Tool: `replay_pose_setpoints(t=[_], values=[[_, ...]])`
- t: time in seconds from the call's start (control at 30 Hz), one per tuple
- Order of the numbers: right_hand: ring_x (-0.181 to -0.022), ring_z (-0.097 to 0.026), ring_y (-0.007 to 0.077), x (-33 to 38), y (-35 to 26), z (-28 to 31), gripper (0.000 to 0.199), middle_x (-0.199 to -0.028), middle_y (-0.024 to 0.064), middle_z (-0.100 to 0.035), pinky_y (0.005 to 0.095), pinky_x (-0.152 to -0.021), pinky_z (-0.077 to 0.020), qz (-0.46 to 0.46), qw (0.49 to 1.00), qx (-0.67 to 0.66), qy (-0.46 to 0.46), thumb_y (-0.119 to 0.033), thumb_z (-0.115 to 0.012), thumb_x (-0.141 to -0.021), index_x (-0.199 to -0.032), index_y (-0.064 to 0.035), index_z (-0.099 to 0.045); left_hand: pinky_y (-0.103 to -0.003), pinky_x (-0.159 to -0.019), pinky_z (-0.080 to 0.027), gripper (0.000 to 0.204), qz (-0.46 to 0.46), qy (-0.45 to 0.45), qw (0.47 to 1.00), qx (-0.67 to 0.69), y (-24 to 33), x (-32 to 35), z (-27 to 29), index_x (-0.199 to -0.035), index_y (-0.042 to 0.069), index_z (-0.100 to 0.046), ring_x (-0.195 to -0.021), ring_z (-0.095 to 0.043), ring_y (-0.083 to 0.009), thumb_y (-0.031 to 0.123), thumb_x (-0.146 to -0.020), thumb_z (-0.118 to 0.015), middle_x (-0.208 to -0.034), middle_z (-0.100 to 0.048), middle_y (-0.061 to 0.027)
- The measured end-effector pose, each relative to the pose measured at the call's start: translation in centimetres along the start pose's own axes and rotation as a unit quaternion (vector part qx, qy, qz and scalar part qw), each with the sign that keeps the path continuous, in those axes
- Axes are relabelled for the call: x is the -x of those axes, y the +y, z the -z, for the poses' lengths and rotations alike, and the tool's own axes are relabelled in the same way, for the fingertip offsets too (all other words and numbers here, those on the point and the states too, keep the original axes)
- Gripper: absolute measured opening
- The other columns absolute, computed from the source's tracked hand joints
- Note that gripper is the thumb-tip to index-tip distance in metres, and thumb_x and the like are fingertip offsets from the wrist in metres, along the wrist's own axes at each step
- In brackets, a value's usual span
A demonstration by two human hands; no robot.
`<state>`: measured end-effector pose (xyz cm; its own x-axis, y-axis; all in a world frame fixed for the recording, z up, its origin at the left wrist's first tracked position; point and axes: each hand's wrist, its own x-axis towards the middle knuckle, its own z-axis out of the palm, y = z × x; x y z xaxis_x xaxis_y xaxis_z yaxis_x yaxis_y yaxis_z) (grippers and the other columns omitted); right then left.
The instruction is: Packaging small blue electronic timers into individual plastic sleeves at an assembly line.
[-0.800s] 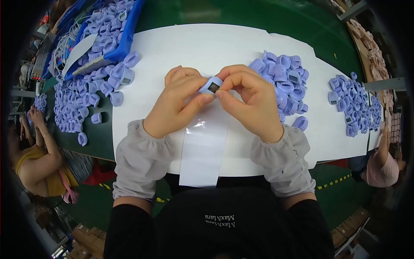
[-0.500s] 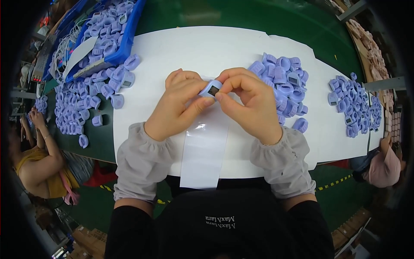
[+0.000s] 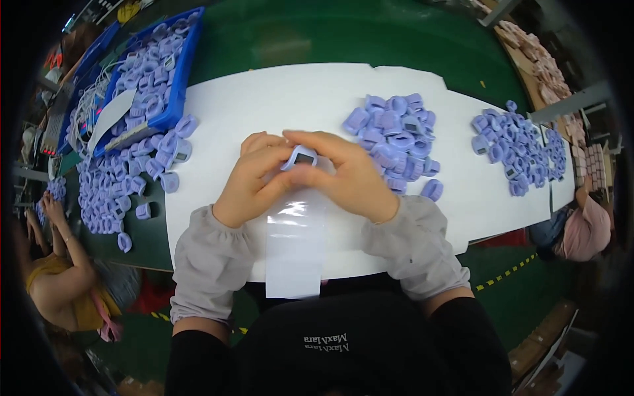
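Both my hands meet over the white sheet (image 3: 277, 99) on the table. My left hand (image 3: 254, 175) and my right hand (image 3: 347, 175) together grip one small lilac plastic ring piece (image 3: 298, 158) with a dark rectangular window on top. A glossy strip of clear film on white backing (image 3: 294, 244) lies under my wrists and hangs over the table's near edge. A heap of the same lilac pieces (image 3: 396, 142) lies just right of my right hand.
A blue bin (image 3: 142, 79) full of lilac pieces stands at the back left, with more spilled on the green table (image 3: 125, 188) beside it. Another lilac pile (image 3: 515, 148) lies far right. Other people sit at the left (image 3: 59, 277) and right (image 3: 588, 221).
My hands stay closed on the lilac piece; the fingers have shifted slightly around it. The person at the right has moved a little.
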<state>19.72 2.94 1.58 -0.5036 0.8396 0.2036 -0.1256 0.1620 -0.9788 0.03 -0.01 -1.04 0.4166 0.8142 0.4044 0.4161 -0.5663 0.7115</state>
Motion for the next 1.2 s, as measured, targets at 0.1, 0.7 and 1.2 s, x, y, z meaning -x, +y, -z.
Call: replay_pose_setpoints(t=[0.1,0.7,1.2], values=[[-0.099,-0.061,0.0233,0.3,-0.2,0.8,0.027,-0.108,0.0135,-0.065,0.0303,-0.086,-0.0478,0.074,0.981,0.178,0.001,-0.009,-0.068,-0.084,-0.11,-0.0014,-0.066,-0.044,-0.103,-0.027,0.052,0.129,0.097,0.985,0.059,-0.6,0.5,-1.1,-0.12,0.005,-0.054,-0.115,-0.047,-0.0288,0.026,-0.077,-0.075,-0.117,-0.055,-0.0109],[-0.099,-0.061,0.0268,0.6,-4.2,1.2,0.065,-0.128,0.0175,-0.055,0.0354,-0.089,-0.0485,0.029,0.933,0.276,-0.23,-0.016,-0.065,-0.087,-0.146,-0.0129,-0.037,-0.032,-0.093,-0.048,0.085,0.184,0.214,0.905,0.319,3.1,0.1,1.8,-0.151,0.011,-0.015,-0.105,-0.06,-0.0207,-0.005,-0.082,-0.062,-0.115,-0.06,-0.0159],[-0.085,-0.059,0.0116,-5.6,-4.2,2.4,0.063,-0.106,0.0092,-0.06,0.0284,-0.076,-0.0521,-0.001,0.994,0.067,-0.083,0.004,-0.054,-0.09,-0.148,-0.0057,-0.031,-0.028,-0.091,-0.047,0.077,0.216,0.149,0.844,0.468,1.4,-0.2,3.5,-0.151,0.003,-0.018,-0.104,-0.061,-0.0159,0.002,-0.088,-0.062,-0.119,-0.061,-0.0134]])
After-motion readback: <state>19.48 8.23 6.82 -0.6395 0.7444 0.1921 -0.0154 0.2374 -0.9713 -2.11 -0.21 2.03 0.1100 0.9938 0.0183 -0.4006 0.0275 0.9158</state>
